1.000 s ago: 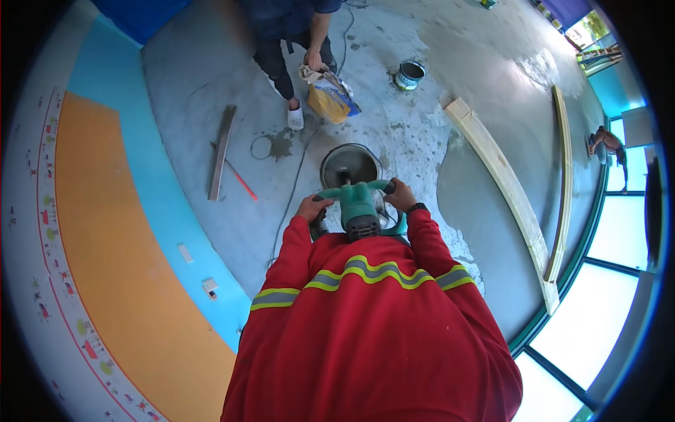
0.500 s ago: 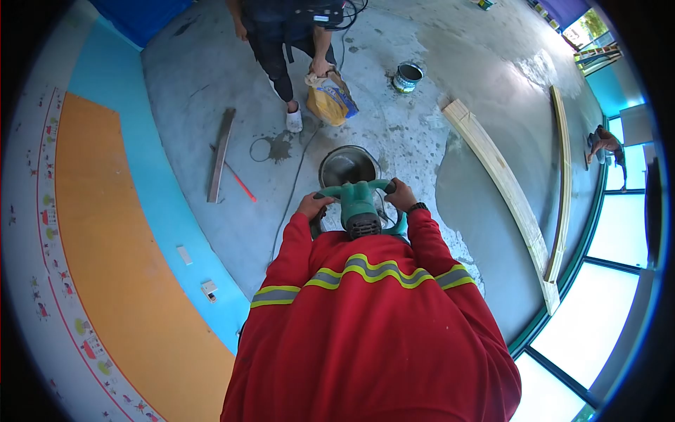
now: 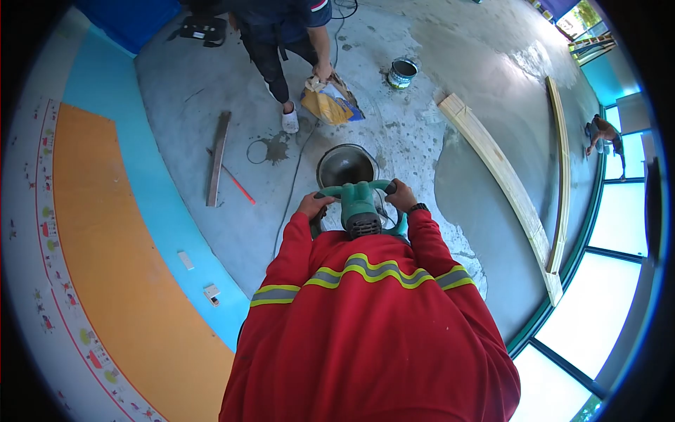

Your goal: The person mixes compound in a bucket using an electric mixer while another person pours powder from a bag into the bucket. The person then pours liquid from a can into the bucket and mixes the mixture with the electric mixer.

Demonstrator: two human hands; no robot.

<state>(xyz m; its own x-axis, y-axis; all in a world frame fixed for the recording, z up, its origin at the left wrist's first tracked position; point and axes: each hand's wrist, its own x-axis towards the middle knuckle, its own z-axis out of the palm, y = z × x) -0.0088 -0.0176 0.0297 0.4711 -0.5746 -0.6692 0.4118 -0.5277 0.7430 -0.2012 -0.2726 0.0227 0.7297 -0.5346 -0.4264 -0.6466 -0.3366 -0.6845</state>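
My left hand (image 3: 314,205) is closed around the left handle of a green power mixer (image 3: 359,205). On the other handle, my right hand (image 3: 401,196) is wrapped shut, with a dark watch at the wrist. The mixer's body stands close against my red sleeves and chest. Just beyond it sits a round bucket (image 3: 346,167) with grey material inside. The mixer's lower end is hidden by its own body, so I cannot tell how deep it reaches into the bucket.
A co-worker (image 3: 285,42) holds a yellow and blue bag (image 3: 329,105) beyond the bucket. A second pail (image 3: 402,73) stands to the right. Long timber boards (image 3: 499,179) lie on the right. A metal bar (image 3: 219,158) and red stick (image 3: 240,186) are left. Another person (image 3: 603,133) crouches by the windows.
The co-worker's body has shifted, and the bag they hold is tilted a little differently. The view has swung slightly. Both my hands keep their grip on the mixer.
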